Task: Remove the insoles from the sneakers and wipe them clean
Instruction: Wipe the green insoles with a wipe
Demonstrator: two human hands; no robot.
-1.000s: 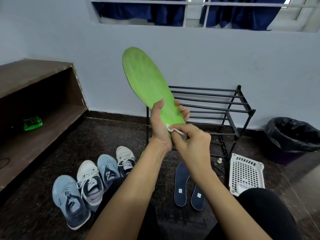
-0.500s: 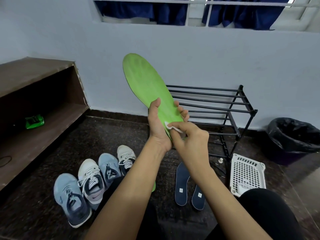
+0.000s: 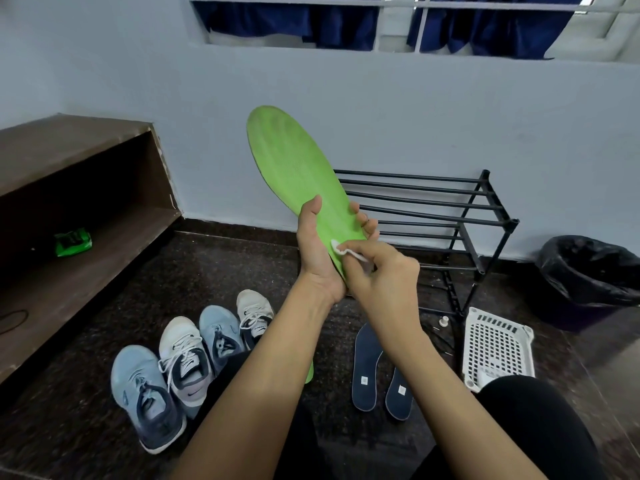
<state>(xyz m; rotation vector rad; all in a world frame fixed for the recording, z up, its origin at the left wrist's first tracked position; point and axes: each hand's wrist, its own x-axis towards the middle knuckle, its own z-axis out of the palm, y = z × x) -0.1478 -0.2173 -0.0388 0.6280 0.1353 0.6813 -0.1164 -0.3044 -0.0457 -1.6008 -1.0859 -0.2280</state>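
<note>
black metal rack [image 3: 415, 192] sits against the wall; white perforated basket [image 3: 496, 344] just beside its foot; black-lined bin [image 3: 588, 268] further right; green packet [image 3: 73, 241] on the brown shelf [image 3: 52, 147]; navy curtains [image 3: 346, 26] up top

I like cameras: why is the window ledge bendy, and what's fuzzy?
Head view: the wide lens bows the window ledge; the black bin at the right edge looks smeared; the green insole, left hand, right hand and white wipe are sharp.

We lower the green insole [image 3: 298, 168] a little in our left hand [image 3: 317, 252], and our right hand [image 3: 382, 277] nudges the white wipe [image 3: 341, 250] slightly up the heel.
</note>
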